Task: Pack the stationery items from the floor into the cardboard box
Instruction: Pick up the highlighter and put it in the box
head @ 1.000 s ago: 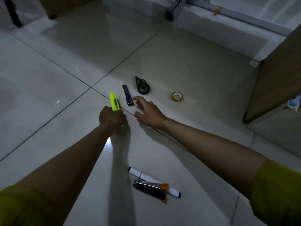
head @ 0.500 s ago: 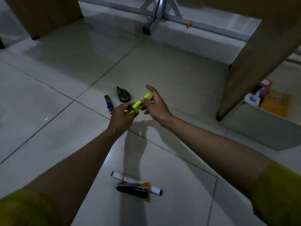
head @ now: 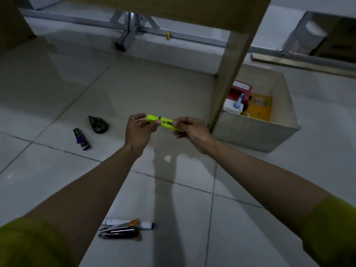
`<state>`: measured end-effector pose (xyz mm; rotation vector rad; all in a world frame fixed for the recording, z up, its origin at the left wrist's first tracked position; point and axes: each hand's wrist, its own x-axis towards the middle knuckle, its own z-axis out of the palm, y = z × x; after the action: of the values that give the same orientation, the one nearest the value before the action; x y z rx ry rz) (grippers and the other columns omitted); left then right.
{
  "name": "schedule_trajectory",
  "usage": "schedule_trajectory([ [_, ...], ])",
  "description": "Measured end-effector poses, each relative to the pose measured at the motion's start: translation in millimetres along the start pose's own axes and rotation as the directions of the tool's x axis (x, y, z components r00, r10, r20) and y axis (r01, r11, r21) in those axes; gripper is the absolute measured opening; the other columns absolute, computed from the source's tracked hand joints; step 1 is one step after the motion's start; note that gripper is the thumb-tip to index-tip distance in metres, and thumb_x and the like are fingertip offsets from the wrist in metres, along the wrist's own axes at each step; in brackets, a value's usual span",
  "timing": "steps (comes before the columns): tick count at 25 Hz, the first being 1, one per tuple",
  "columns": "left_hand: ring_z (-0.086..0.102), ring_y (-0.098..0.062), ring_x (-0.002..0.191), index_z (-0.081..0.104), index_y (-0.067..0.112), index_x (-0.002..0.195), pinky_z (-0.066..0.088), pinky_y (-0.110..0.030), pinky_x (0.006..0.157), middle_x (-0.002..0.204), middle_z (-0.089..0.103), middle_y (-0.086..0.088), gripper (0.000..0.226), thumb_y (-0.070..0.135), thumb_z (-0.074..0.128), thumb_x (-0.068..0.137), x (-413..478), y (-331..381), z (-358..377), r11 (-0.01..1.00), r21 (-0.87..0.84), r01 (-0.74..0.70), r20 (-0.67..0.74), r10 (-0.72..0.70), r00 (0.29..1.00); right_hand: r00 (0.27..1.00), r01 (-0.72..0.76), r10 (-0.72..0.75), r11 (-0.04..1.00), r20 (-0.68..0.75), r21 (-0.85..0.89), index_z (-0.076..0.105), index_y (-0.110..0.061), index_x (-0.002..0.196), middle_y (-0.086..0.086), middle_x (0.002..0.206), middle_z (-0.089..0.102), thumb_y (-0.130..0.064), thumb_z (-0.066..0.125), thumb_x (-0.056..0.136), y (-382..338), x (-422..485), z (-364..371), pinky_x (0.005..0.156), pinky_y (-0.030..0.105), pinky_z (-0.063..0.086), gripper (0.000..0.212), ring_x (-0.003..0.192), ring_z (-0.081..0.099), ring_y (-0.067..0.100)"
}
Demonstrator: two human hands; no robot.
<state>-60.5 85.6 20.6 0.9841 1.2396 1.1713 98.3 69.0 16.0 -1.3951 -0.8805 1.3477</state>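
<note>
both hands grip a yellow highlighter [head: 163, 123] mid-frame, left hand [head: 137, 130] pinching one end, right hand [head: 189, 130] the other, cardboard box [head: 256, 130] just right.

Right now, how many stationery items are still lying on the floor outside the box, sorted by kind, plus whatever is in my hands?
Correction tape dispenser: 1
Small purple and black item: 1
White marker: 1
Black stapler: 1
Yellow highlighter, held between left hand and right hand: 1
Total: 5
</note>
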Motion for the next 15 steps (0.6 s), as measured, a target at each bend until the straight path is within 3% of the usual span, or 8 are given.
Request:
schedule_trajectory([
  [3,0.057,-0.011,0.068,0.040,0.006,0.109,0.052,-0.017,0.068,0.075,0.051,-0.003,0.042,-0.006,0.066,0.079,-4,1,21,1.000,0.006,0.007,0.069,-0.008,0.998,0.994,-0.052,0.068,0.981,0.081,-0.187,0.064,0.003,0.113,0.004,0.077,0.061,-0.009,0.064,0.087,-2,-13,-29,0.049,0.019,0.047,0.029,0.063,0.056,0.014],
  [7,0.057,-0.017,0.076,0.043,0.007,0.111,0.049,-0.026,0.080,0.082,0.058,-0.007,0.040,-0.002,0.066,0.080,-13,3,49,0.997,0.065,0.027,0.198,-0.040,0.979,0.994,-0.076,0.094,0.968,0.064,-0.241,0.062,0.005,0.116,0.006,0.082,0.061,-0.009,0.059,0.090,-18,-34,-78,0.051,0.020,0.040,0.029,0.068,0.054,0.014],
  [10,0.059,-0.024,0.085,0.048,0.003,0.116,0.050,-0.035,0.088,0.091,0.062,-0.015,0.039,0.004,0.067,0.082,-18,4,72,0.980,0.197,-0.009,0.270,-0.045,0.962,0.993,-0.114,0.114,0.986,-0.006,-0.123,0.063,-0.004,0.105,0.007,0.090,0.060,-0.009,0.059,0.089,-37,-45,-119,0.054,0.021,0.042,0.017,0.073,0.055,0.015],
  [13,0.058,-0.025,0.086,0.057,-0.003,0.110,0.049,-0.043,0.093,0.093,0.061,-0.019,0.024,0.005,0.060,0.088,-23,2,92,0.933,0.334,-0.132,0.339,0.012,0.941,0.992,-0.097,0.101,0.993,-0.074,0.061,0.056,-0.007,0.099,0.007,0.084,0.057,-0.006,0.054,0.089,-50,-52,-147,0.047,0.021,0.041,0.010,0.063,0.055,0.015],
  [15,0.060,-0.022,0.091,0.062,0.002,0.104,0.051,-0.036,0.091,0.100,0.066,-0.018,0.016,0.007,0.057,0.090,-28,1,105,0.860,0.442,-0.256,0.439,0.041,0.897,0.993,-0.092,0.099,0.991,-0.070,0.099,0.058,-0.008,0.091,0.006,0.075,0.058,-0.010,0.052,0.088,-58,-59,-162,0.046,0.021,0.038,0.007,0.058,0.055,0.013],
])
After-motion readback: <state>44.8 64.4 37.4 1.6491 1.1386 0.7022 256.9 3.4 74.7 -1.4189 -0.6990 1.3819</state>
